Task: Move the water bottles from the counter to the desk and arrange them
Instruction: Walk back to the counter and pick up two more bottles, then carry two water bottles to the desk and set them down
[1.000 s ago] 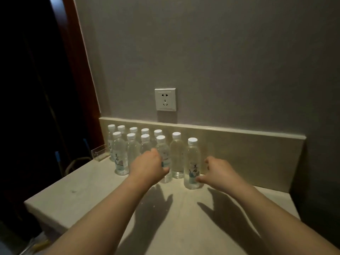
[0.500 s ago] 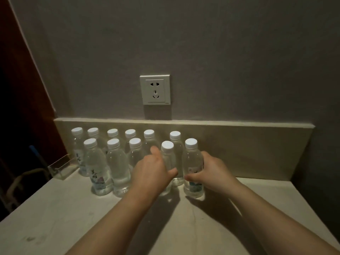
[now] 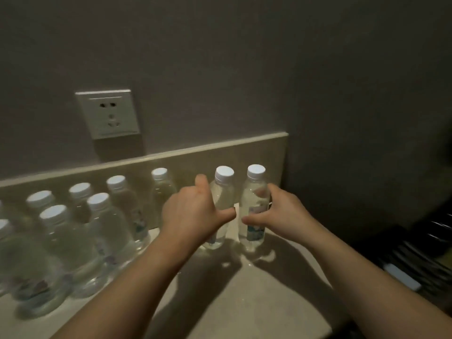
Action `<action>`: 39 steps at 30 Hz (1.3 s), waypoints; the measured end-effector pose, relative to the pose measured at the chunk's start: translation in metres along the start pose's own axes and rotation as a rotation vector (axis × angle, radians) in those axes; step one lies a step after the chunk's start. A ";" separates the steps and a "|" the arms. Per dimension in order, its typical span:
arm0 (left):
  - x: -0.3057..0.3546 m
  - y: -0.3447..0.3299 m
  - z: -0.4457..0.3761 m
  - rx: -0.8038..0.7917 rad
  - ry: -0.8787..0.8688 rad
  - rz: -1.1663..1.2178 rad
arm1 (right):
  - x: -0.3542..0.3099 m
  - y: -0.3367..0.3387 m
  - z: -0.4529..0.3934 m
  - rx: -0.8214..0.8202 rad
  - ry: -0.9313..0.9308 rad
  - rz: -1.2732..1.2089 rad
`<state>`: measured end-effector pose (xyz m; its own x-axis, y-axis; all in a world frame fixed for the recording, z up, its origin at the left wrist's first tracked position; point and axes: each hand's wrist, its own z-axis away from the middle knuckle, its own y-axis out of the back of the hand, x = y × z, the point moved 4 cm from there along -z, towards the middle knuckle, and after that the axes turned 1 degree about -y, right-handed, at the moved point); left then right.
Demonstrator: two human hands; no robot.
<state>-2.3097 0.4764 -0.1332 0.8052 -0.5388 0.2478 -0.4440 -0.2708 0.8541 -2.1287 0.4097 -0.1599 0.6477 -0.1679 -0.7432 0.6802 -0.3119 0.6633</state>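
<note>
Bottles stand in rows on the counter against the wall. Left hand wraps one bottle, right hand wraps its neighbour, both upright near the corner.

White wall socket on the grey wall above the backsplash

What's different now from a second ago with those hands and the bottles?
Both hands reached forward and closed on bottles: the left hand now wraps one bottle, the right hand the rightmost bottle. The other bottles stayed standing on the counter, below the wall socket.
</note>
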 end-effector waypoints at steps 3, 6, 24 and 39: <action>0.054 -0.010 -0.007 -0.017 -0.115 0.075 | 0.027 0.050 0.031 0.074 -0.089 -0.020; 0.126 -0.020 -0.011 -0.052 -0.229 0.150 | 0.059 0.109 0.068 0.208 -0.168 0.005; 0.697 -0.129 0.049 -0.298 -0.809 0.602 | 0.357 0.504 0.308 0.730 -0.497 0.082; 1.034 -0.306 -0.027 -0.402 -0.930 0.705 | 0.630 0.744 0.282 0.888 -0.578 0.081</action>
<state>-1.3305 0.0237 -0.1257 -0.2203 -0.8743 0.4324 -0.3827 0.4852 0.7862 -1.3115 -0.1918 -0.1597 0.2593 -0.5649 -0.7834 -0.0031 -0.8116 0.5842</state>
